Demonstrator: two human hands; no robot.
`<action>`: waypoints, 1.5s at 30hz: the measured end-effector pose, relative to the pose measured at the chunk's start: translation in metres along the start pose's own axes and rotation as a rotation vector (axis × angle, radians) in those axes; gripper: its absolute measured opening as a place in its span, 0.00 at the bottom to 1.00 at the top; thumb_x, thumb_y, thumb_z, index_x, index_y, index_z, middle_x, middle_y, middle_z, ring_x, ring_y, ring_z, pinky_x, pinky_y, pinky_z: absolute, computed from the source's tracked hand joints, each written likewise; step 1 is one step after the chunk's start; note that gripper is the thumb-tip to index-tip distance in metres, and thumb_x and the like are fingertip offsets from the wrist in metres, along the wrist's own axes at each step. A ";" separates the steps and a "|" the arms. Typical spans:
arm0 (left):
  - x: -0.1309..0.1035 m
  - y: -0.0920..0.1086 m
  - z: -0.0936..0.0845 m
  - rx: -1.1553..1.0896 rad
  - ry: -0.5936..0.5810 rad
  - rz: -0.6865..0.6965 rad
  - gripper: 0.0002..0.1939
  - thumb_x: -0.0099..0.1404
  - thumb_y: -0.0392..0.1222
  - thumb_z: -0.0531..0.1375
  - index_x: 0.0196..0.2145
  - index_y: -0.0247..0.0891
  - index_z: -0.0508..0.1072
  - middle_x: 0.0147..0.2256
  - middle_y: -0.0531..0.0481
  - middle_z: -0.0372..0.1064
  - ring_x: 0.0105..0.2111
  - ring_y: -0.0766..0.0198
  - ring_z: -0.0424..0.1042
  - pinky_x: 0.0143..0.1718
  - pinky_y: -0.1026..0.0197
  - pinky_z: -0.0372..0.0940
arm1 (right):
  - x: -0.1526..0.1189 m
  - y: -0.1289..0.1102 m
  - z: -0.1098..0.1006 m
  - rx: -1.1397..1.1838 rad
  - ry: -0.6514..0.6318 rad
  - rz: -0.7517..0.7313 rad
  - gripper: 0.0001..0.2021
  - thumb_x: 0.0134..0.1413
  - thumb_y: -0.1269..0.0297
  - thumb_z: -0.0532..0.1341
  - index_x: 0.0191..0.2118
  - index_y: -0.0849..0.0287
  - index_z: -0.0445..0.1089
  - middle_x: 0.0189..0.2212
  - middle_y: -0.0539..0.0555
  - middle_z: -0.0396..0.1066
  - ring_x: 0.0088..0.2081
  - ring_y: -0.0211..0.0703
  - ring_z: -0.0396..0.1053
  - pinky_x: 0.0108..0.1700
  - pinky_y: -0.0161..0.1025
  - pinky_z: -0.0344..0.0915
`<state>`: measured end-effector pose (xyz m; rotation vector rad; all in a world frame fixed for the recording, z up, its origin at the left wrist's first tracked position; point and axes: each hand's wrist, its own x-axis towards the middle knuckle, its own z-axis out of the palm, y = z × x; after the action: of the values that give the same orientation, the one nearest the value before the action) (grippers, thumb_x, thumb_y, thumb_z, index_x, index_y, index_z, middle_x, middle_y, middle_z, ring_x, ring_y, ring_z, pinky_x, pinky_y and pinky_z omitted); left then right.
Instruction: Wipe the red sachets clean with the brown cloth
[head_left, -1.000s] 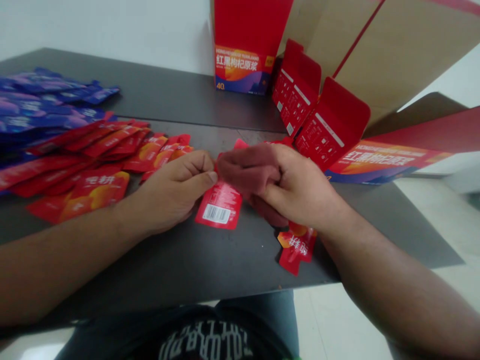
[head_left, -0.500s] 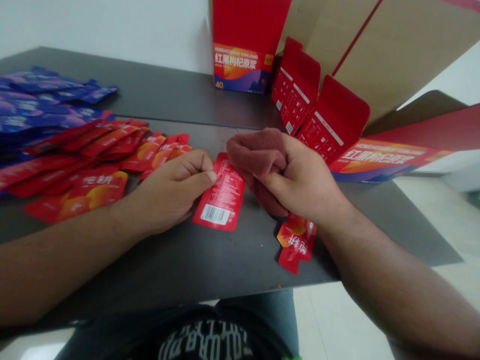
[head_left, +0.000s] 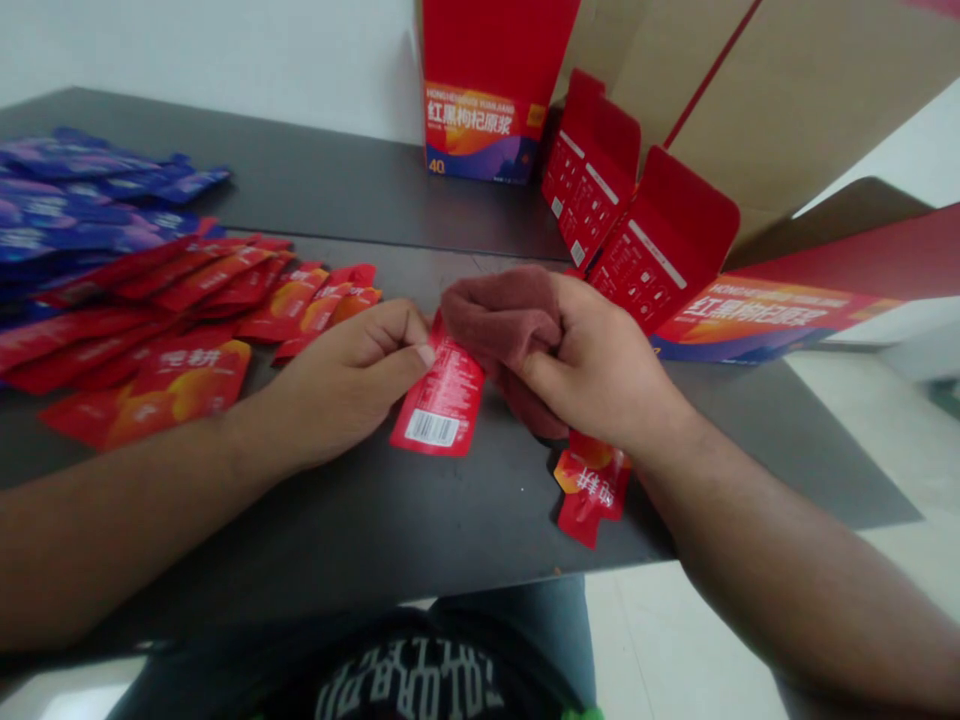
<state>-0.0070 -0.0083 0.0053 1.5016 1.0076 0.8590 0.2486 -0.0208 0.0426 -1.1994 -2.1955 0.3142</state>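
Note:
My left hand [head_left: 360, 385] pinches the left edge of a red sachet [head_left: 448, 395], whose printed back with a white barcode faces me. A folded maroon cloth [head_left: 502, 315] is gripped in my right hand [head_left: 600, 360], and it covers the top right part of that sachet. Under my right wrist another red sachet [head_left: 592, 490] lies on the dark table [head_left: 360, 530], partly hidden by the hand. Left of my left hand is a heap of red sachets [head_left: 187, 370], several overlapping.
A pile of blue sachets [head_left: 97, 200] lies at the far left. At the back stands a red box [head_left: 480, 130]. Two red cartons with raised flaps [head_left: 637, 250] stand right of it, beside an open printed box [head_left: 772, 320] and a large brown cardboard sheet [head_left: 817, 90].
My right hand and the cloth have shifted slightly left over the sachet, covering more of its top. The left hand keeps its pinch.

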 end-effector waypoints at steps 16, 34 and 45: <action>-0.001 -0.001 0.002 -0.039 0.021 -0.047 0.09 0.78 0.43 0.63 0.39 0.41 0.68 0.28 0.58 0.66 0.26 0.68 0.62 0.29 0.64 0.59 | 0.002 0.004 0.003 -0.027 0.072 0.046 0.13 0.63 0.69 0.66 0.53 0.55 0.76 0.49 0.58 0.81 0.52 0.56 0.77 0.55 0.53 0.73; 0.008 0.073 -0.068 0.971 0.415 0.291 0.07 0.72 0.38 0.58 0.33 0.40 0.67 0.31 0.53 0.64 0.32 0.63 0.63 0.42 0.57 0.57 | 0.002 0.002 -0.008 0.137 0.084 0.080 0.13 0.64 0.63 0.69 0.53 0.52 0.81 0.46 0.54 0.83 0.44 0.52 0.80 0.53 0.52 0.77; 0.035 0.048 -0.087 1.150 0.310 0.033 0.20 0.67 0.55 0.67 0.29 0.45 0.61 0.30 0.47 0.59 0.45 0.45 0.70 0.55 0.45 0.64 | 0.008 0.014 -0.010 0.068 0.144 0.032 0.11 0.62 0.66 0.69 0.50 0.53 0.80 0.47 0.56 0.85 0.48 0.57 0.81 0.54 0.54 0.78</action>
<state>-0.0663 0.0534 0.0661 2.3592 1.8891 0.5221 0.2609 -0.0071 0.0470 -1.1839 -2.0282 0.3034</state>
